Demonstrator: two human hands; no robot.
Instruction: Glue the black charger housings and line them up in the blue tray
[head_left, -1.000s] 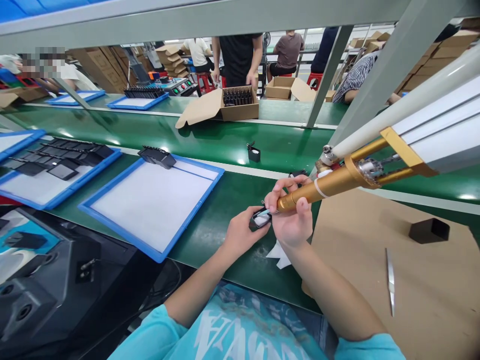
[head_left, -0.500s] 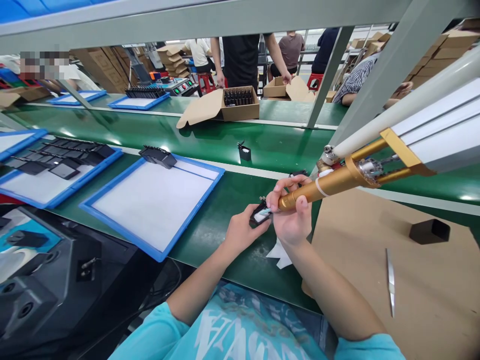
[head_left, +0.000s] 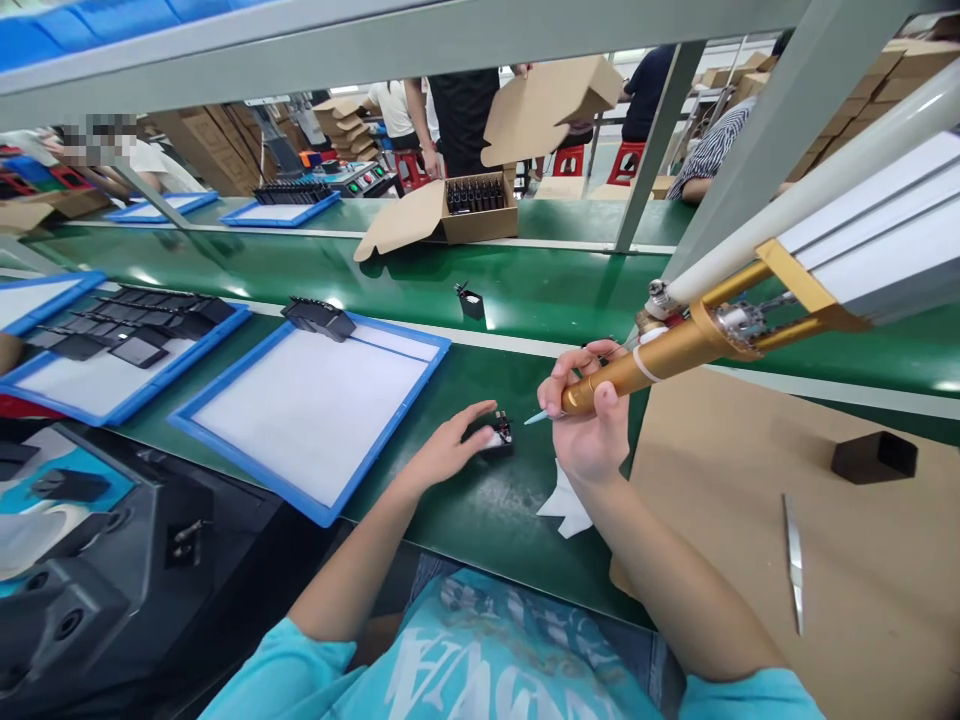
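My right hand point(head_left: 589, 410) is wrapped round the front of a gold dispensing gun point(head_left: 675, 345), whose pale blue nozzle tip points down and left. Left of that tip, a small black housing point(head_left: 498, 438) with metal prongs on top rests on the green bench. My left hand point(head_left: 450, 447) is just beside it, thumb and fingers apart; whether a fingertip still touches it I cannot tell. A scrap of white paper point(head_left: 564, 503) lies below my right hand.
Left of my hands is a blue-rimmed tray point(head_left: 390, 430) with black housings at its back edge. Another tray point(head_left: 112, 410) holds several more. Tweezers point(head_left: 793, 565) and a black case point(head_left: 874, 458) lie on cardboard point(head_left: 712, 540). One black housing point(head_left: 470, 302) stands on the far green surface.
My left hand has let go of the black housing and moved left, leaving it on the bench. The nozzle is now apart from it. Across the bench, a person has raised a cardboard box.
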